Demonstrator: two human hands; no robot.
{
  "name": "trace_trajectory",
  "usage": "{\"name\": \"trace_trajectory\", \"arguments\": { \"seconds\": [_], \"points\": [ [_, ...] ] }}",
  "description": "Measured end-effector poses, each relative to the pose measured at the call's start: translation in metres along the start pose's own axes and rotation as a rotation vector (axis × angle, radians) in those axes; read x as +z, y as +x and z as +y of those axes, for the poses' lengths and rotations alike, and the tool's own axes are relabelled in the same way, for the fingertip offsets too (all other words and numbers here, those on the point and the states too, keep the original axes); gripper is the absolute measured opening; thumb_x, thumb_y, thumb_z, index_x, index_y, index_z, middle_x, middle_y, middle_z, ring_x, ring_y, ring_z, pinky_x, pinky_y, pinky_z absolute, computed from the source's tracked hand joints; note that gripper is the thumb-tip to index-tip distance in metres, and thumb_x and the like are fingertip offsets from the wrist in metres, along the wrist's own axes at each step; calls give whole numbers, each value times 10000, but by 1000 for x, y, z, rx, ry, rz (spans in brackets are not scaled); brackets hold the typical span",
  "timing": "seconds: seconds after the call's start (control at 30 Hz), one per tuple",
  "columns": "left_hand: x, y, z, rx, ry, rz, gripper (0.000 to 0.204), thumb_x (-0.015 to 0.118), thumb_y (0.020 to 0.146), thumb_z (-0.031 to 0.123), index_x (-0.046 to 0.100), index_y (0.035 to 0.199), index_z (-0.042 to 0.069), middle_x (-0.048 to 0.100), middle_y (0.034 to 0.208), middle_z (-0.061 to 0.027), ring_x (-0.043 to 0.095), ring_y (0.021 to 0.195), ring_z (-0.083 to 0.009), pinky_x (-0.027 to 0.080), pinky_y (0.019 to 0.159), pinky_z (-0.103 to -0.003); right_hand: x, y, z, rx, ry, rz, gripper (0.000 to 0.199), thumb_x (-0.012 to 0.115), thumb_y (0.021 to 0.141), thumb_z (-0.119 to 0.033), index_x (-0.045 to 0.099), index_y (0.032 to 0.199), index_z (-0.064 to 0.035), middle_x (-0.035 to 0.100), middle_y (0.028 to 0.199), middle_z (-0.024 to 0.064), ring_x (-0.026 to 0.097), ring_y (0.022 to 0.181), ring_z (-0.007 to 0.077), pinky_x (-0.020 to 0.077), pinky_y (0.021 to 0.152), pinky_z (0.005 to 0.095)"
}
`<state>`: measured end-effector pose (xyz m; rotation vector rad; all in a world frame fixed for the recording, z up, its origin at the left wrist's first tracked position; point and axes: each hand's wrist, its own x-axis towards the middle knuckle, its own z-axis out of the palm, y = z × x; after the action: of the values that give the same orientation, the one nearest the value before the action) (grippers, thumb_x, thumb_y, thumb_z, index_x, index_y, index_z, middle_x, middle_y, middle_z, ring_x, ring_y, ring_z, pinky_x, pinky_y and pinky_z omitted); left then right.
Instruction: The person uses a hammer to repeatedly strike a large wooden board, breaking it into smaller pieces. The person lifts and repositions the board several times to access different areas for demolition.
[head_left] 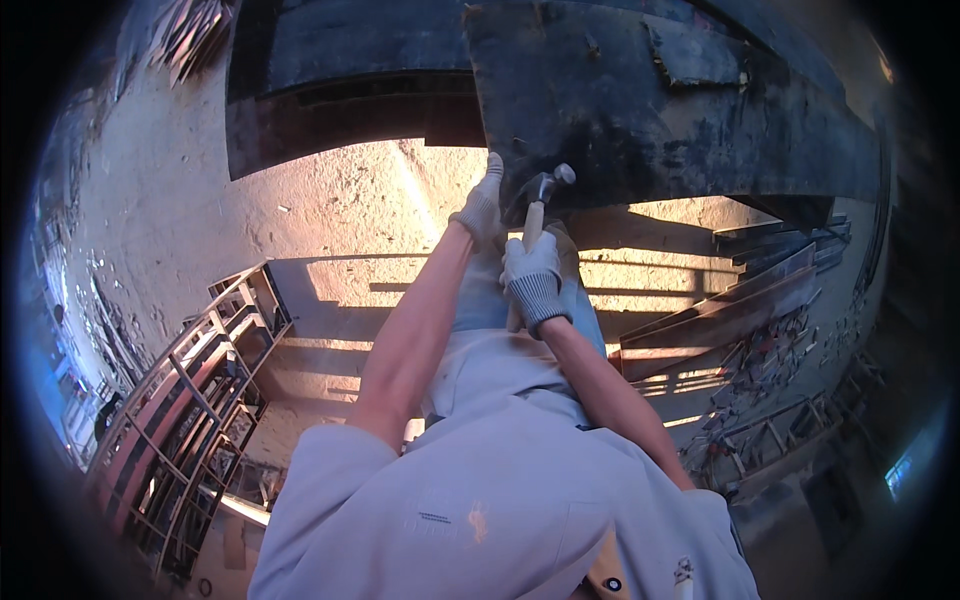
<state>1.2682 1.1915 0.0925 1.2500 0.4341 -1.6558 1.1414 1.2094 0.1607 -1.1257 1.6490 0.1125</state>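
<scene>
Both hands gloved in white knit. Right hand (533, 275) fist-wrapped around the wooden-handled steel hammer (540, 200), head up against the dark rusty steel plate (620, 100). Left hand (482, 208) flat, fingers together, pressed on the plate's lower edge.

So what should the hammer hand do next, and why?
Probably swing the hammer down onto the dark metal plate's lower edge: the right hand grips the handle with the head raised just beside the plate, while the left hand steadies that edge.

left hand (481, 208): gloved, arm extended | right hand (532, 272): gloved, fingers clenched
</scene>
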Motion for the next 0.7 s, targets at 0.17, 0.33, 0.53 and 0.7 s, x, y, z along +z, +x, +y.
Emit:
{"name": "trace_trajectory", "arguments": {
  "seconds": [0.17,0.33,0.53,0.7],
  "points": [
    [-13,33,-12,-4,245,224,1015,411,947,834,390,1584,45,527,1525,-142,535,1340,-275,481,1071,-452,24,-4,33,-125,-80,188,440,612,995,-371,528,1107,46,687,941,314,698,875,488,553,776,551],
    [-18,54,-11,-32,330,388,1058,432,926,852,450,1539,-10,573,1451,-186,584,1277,-275,507,1050,-399,53,11,58,-241,-77,332,466,632,993,-420,521,1152,3,689,961,336,690,907,516,546,770,578],
    [-24,53,-6,-39,191,203,1049,484,906,849,442,1545,18,558,1469,-195,559,1319,-305,477,1079,-518,38,6,39,-64,234,81,420,690,950,-365,609,1089,23,718,939,247,719,867,388,556,779,460],
    [-21,47,-2,-49,206,273,972,464,927,831,415,1545,82,533,1477,-173,509,1352,-316,441,1107,-559,27,-8,8,34,246,61,372,649,969,-295,585,1125,37,716,983,252,716,890,392,552,809,460]
  ]
}}
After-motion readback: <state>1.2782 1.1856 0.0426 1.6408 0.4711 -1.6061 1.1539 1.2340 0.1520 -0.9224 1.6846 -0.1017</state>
